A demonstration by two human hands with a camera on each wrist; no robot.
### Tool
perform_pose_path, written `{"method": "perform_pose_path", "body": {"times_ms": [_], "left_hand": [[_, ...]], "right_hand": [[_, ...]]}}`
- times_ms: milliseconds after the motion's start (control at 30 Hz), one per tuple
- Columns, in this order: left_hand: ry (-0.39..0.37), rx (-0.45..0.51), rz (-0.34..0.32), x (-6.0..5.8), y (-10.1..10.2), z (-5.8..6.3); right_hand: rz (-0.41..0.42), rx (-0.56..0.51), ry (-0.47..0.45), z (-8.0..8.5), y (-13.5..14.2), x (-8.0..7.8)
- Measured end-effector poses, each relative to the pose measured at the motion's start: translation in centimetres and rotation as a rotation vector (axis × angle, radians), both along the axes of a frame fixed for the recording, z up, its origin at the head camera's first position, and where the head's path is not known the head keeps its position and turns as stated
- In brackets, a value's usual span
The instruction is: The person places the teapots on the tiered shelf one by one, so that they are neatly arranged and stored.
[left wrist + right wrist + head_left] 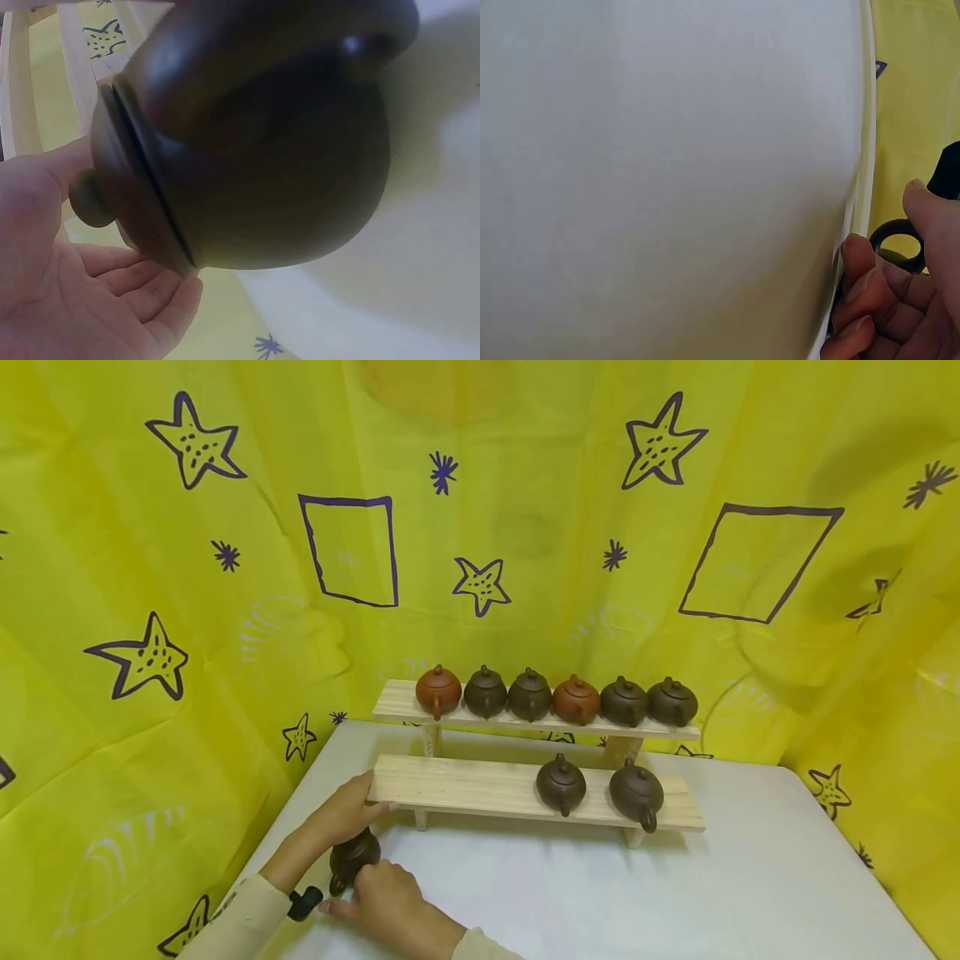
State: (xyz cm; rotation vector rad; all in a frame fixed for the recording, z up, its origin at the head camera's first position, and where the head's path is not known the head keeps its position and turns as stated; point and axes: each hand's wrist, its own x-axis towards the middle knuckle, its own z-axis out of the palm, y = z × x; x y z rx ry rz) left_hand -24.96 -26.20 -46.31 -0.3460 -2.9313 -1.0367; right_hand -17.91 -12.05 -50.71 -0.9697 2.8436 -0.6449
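A dark brown teapot (354, 856) stands low at the left of the white table, its looped handle pointing toward me. Over its lid is my left hand (348, 810), palm toward the pot, with fairly straight fingers in the left wrist view close to the lid knob (91, 199). Whether they touch the lid is unclear. Beside the pot is my right hand (390, 897). Its thumb stands apart from loosely bent fingers (862, 296), and the loop handle (900, 244) shows in the gap between them. No grip on the pot is visible.
A wooden lower shelf (465, 783) carries two brown teapots, one being the right teapot (636, 789). Behind it, an upper shelf (393, 700) holds a row of several dark and reddish teapots. Yellow patterned cloth (525, 485) surrounds the white table (525, 893).
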Motion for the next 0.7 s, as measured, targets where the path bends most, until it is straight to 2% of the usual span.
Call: {"method": "perform_pose_path", "body": {"times_ms": [267, 533, 700], "left_hand": [[-0.002, -0.009, 0.003, 0.0, 0.1, -0.1], [0.006, -0.021, 0.005, -0.2, 0.0, -0.1], [0.002, -0.02, -0.004, -0.3, -0.1, -0.2]], "right_hand": [[-0.069, 0.014, 0.031, 0.1, 0.4, -0.1], [-0.034, -0.008, 0.075, 0.6, 2.1, -0.3], [-0.026, 0.026, 0.09, 0.6, 2.5, -0.9]]}}
